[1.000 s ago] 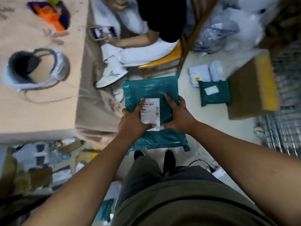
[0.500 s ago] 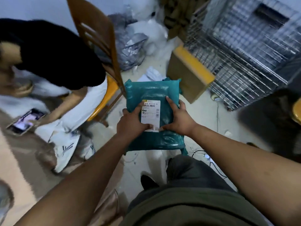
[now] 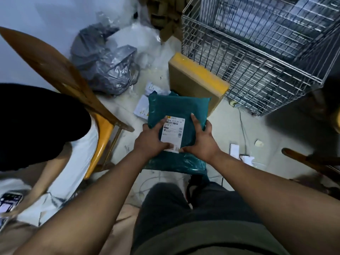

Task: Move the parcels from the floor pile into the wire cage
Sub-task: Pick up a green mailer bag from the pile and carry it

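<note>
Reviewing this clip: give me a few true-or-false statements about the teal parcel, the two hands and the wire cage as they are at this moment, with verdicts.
1. The left hand and the right hand both grip the teal plastic mailer parcel. True.
2. The parcel already lies inside the cage. False: it is held outside the silver wire cage, which stands ahead and to the right.
3. The parcel's white shipping label faces up toward the camera. True.
4. A cardboard box rests on top of the parcel. False: the brown cardboard box with a yellow edge stands on the floor beside the cage, beyond the parcel.
</note>
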The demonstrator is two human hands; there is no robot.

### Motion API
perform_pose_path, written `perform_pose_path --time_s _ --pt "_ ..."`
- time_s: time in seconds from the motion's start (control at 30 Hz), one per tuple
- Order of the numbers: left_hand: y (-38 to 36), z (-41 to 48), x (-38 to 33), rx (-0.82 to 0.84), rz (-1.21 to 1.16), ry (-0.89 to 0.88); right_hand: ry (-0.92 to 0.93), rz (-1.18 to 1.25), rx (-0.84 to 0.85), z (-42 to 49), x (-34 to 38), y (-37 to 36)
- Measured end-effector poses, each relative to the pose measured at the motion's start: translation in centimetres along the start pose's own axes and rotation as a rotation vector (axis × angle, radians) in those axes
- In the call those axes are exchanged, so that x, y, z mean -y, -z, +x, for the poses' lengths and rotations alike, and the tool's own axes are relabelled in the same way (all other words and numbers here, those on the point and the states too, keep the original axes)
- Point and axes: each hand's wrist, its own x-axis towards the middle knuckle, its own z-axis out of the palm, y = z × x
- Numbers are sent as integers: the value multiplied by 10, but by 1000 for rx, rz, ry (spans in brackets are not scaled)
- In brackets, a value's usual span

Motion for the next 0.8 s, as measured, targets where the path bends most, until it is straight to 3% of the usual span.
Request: perform_pose_path --time_s 0.47,0.8 --pt "65 204 2 117 108 -135 -181 118 -120 174 18 -3" --pt "33 369 34 211 266 -209 -366 173 -224 299 -26 -77"
